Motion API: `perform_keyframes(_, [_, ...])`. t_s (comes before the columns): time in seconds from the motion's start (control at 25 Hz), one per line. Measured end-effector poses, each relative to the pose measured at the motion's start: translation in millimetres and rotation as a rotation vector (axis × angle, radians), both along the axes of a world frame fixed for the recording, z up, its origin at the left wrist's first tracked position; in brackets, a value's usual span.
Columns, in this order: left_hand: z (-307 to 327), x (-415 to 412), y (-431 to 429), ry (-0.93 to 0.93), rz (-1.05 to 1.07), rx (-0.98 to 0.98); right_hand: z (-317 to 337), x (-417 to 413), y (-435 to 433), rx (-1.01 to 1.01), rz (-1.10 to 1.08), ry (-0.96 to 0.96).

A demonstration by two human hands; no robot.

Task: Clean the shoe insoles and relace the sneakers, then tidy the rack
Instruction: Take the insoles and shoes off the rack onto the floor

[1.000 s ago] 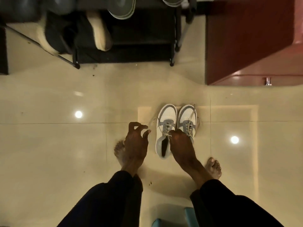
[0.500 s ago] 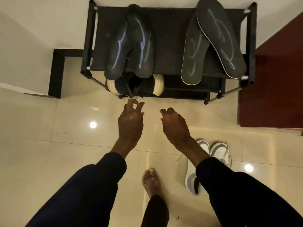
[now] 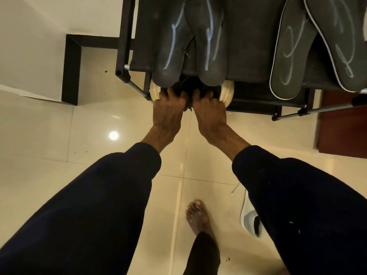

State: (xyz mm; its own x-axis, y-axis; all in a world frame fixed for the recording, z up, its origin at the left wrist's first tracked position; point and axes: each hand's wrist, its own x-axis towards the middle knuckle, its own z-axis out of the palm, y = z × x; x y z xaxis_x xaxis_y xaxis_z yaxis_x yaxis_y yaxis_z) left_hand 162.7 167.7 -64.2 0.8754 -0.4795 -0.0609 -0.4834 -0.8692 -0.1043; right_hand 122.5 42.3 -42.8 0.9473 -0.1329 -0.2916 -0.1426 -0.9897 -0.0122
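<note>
Rested left hand (image 3: 168,110) and right hand (image 3: 211,111) on dark sneakers (image 3: 228,93) in lower rack (image 3: 122,36) shelf, fingers (image 3: 171,94) spread; grip indeterminable.

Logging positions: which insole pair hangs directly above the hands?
The left pair, plain dark without white edging; the white-edged pair lies off to the right.

dark insoles (image 3: 170,46) overhang rack (image 3: 124,36) top | dark cream-soled sneakers (image 3: 228,92) on lower shelf

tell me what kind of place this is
Probably a home entryway or hallway corner. A black metal shoe rack stands beside a pale wall, with dark insoles laid out on its top shelf, and a white sneaker sits on the glossy tiled floor nearby.
</note>
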Motion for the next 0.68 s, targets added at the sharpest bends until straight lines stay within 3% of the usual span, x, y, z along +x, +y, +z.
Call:
perform_keyframes(0.16, [4,-5,19,-0.005,0.024,-0.346,0,-10,-22,0.186,-0.151,-0.186])
perform_keyframes(0.36, [18,-48,25,0.091,0.188,-0.595,9,-51,-35,0.555,-0.435,-0.349])
perform_keyframes(0.48, [19,-70,19,0.206,0.358,-0.619,3,-75,-33,0.547,-0.481,-0.284])
perform_keyframes(0.68, [23,-72,11,0.3,0.526,-0.571,-5,-78,-47,0.413,-0.371,-0.199])
